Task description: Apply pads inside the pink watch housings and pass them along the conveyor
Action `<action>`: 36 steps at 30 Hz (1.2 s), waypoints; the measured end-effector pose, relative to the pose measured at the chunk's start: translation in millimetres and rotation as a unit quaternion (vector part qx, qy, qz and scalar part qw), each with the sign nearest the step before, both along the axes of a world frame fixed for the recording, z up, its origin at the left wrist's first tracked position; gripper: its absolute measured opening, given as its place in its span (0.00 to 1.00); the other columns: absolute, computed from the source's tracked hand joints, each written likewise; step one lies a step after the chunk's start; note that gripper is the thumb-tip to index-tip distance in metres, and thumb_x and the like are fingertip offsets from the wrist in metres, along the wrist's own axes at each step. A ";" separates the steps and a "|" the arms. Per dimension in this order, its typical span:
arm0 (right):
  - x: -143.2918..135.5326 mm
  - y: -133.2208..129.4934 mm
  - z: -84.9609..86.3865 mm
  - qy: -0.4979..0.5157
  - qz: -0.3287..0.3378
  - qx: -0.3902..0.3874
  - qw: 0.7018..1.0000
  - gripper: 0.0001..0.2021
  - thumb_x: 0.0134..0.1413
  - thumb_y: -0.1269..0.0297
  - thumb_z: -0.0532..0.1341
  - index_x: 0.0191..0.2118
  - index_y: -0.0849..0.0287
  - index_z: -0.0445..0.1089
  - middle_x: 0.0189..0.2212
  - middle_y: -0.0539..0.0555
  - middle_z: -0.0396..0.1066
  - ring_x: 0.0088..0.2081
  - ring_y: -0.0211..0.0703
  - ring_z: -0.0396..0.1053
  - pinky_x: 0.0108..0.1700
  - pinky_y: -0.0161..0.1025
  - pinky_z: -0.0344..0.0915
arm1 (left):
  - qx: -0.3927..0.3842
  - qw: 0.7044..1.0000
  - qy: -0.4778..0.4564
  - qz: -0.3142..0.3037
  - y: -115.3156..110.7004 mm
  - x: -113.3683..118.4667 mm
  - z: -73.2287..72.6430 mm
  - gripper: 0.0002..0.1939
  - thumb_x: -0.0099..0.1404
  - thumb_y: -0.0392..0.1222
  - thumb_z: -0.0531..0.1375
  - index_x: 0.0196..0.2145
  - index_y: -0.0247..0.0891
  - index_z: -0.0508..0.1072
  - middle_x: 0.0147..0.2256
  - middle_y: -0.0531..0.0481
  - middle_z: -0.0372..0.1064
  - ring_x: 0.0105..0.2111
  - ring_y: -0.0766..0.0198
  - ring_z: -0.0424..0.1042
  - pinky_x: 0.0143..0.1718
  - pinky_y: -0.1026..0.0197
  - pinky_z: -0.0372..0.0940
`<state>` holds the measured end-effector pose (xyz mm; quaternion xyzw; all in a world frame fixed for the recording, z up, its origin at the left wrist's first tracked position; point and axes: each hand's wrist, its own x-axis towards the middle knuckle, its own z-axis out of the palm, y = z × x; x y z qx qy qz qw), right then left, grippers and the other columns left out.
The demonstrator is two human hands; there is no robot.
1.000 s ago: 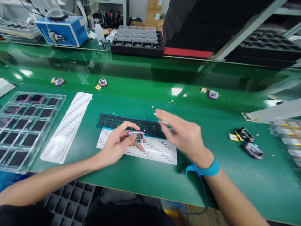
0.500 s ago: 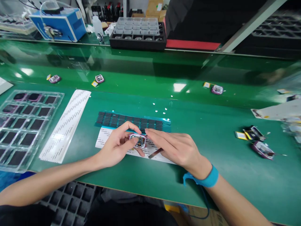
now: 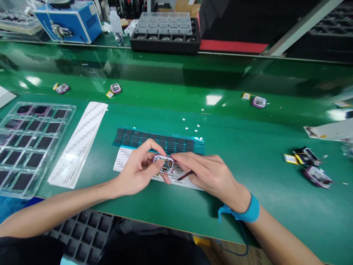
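Observation:
My left hand (image 3: pixel 140 167) is closed round an opened smartwatch case (image 3: pixel 166 165) with a purple rim, its circuit board facing up. My right hand (image 3: pixel 211 169) is closed on dark tweezers (image 3: pixel 185 175) that stick out below its fingers; its fingertips touch or nearly touch the case's right edge. Beneath both hands lies a white printed sheet (image 3: pixel 121 158). Just behind them is a blue film strip (image 3: pixel 200 148) carrying rows of small black pieces. A blue wrist strap (image 3: pixel 252 209) with a cord circles my right wrist.
To the left are a clear tray (image 3: pixel 72 110) with dark screens and a long white label sheet (image 3: pixel 78 143). Opened watch cases (image 3: pixel 317 176) with yellow batteries lie at right and along the back. A blue machine (image 3: pixel 91 24) and a black tray (image 3: pixel 165 46) stand on the rear shelf.
The view has shifted slightly. Both hands keep their hold close together; the left thumb now lies further over the circuit board, and the tweezers have tilted a little.

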<state>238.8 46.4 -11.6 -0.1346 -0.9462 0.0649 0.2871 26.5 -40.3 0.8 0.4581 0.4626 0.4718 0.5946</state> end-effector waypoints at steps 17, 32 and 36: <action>-4.7 -20.1 1.6 0.045 0.003 -0.010 0.999 0.30 0.63 0.79 0.57 0.70 0.64 0.59 0.59 0.65 0.71 0.37 0.44 0.82 0.33 0.36 0.80 | 0.131 0.983 0.119 0.052 -13.2 11.2 -8.1 0.05 0.71 0.34 0.58 0.40 0.41 0.63 0.28 0.51 0.78 0.28 0.60 0.83 0.29 0.65 0.75; -15.3 -33.2 15.9 0.135 -0.034 -0.313 0.940 0.06 0.64 0.69 0.65 0.45 0.55 0.77 0.37 0.51 0.83 0.17 0.33 0.70 0.21 0.30 0.70 | 0.300 0.923 0.231 0.064 -14.1 7.5 -3.1 0.09 0.65 0.27 0.61 0.37 0.39 0.70 0.27 0.53 0.76 0.25 0.65 0.79 0.28 0.67 0.72; -16.7 -26.2 25.2 0.102 -0.031 -0.398 0.911 0.06 0.66 0.64 0.65 0.36 0.57 0.74 0.19 0.43 0.73 0.12 0.29 0.54 0.14 0.31 0.51 | 0.312 0.922 0.225 0.037 -10.5 5.3 -3.5 0.10 0.67 0.30 0.63 0.45 0.37 0.71 0.33 0.48 0.80 0.28 0.65 0.80 0.31 0.67 0.74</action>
